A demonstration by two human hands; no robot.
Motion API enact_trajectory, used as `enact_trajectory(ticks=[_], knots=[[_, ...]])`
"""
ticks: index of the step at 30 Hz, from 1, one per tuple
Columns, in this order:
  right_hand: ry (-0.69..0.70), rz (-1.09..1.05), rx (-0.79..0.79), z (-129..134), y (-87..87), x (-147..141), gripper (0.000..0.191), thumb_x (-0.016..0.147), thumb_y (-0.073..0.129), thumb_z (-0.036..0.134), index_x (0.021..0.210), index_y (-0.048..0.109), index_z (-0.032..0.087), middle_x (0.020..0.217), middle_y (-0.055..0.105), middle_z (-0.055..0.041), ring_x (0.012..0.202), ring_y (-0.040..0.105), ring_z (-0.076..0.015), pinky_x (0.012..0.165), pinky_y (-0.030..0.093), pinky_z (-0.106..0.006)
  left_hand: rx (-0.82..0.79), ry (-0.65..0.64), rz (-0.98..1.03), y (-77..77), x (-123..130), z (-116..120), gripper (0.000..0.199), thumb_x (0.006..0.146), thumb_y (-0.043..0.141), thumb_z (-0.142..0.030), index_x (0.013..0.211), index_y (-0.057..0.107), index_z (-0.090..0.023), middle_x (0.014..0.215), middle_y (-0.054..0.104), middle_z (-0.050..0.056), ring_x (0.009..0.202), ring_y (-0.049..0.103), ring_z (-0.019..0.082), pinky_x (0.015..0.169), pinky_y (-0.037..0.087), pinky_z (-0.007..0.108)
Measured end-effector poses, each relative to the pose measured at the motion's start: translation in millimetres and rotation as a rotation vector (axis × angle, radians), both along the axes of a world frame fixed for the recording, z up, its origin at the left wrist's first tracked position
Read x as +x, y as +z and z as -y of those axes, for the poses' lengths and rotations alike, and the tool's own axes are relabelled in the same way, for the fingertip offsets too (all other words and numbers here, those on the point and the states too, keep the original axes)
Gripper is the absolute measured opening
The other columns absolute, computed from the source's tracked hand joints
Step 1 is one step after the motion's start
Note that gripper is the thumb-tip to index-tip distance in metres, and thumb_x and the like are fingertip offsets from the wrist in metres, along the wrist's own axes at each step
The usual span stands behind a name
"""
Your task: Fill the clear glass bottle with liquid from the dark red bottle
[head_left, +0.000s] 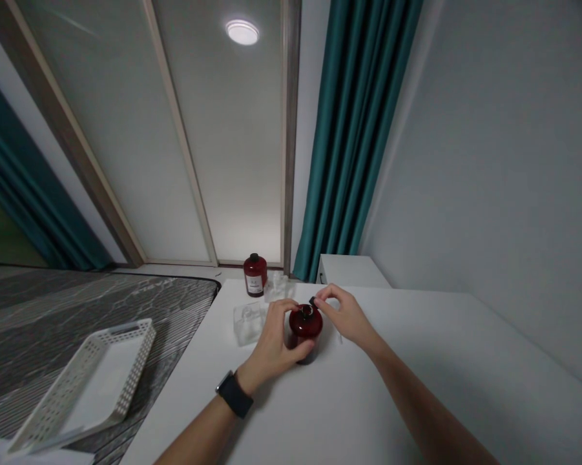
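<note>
As we are judging the bottle (305, 325) slippery and fragile, our left hand (277, 334) is gripping its sides, our right hand (345, 316) pinching a cap (312, 301).

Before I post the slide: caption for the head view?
Left hand grips an open red bottle on a white table; right hand holds a small dark piece beside its neck.

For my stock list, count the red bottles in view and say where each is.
2. The capped red bottle stands near the far edge of the white table; the nearer red bottle is in the left hand. Others could be hidden.
</note>
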State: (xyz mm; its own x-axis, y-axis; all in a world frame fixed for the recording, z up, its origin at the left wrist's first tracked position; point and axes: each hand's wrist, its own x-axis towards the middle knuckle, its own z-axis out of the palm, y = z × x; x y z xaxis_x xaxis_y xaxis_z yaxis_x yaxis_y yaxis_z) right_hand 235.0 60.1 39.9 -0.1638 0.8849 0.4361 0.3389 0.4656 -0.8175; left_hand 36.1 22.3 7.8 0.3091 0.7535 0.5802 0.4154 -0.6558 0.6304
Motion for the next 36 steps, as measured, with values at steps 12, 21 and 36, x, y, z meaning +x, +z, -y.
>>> enact_trajectory(ticks=[12,21,36], knots=[[0.036,0.019,0.129,16,12.9,-6,0.005,0.087,0.060,0.024,0.089,0.064,0.023,0.092,0.070,-0.0042,0.093,0.064,-0.0214,0.089,0.049,-0.037,0.255,0.110,-0.068,-9.9,-4,6,0.051,0.077,0.062,-0.017,0.125,0.042,-0.023,0.128,0.047,0.013,0.120,0.049,0.030,0.101,0.045,0.050],[0.171,0.164,0.304,23,16.6,-9,0.009,0.092,0.059,0.017,0.091,0.065,0.023,0.095,0.070,-0.0065,0.095,0.062,-0.0232,0.089,0.048,-0.041,0.346,0.128,-0.089,-6.8,3,7,0.045,0.076,0.059,-0.014,0.117,0.044,-0.023,0.116,0.057,0.010,0.107,0.054,0.028,0.092,0.047,0.047],[0.226,0.248,0.284,29,25.8,-8,0.015,0.092,0.056,0.013,0.091,0.066,0.025,0.105,0.072,-0.0063,0.104,0.061,-0.0242,0.095,0.046,-0.044,0.323,0.140,-0.097,-5.3,3,8,0.046,0.075,0.060,-0.015,0.117,0.044,-0.025,0.117,0.057,0.009,0.107,0.054,0.028,0.093,0.046,0.048]])
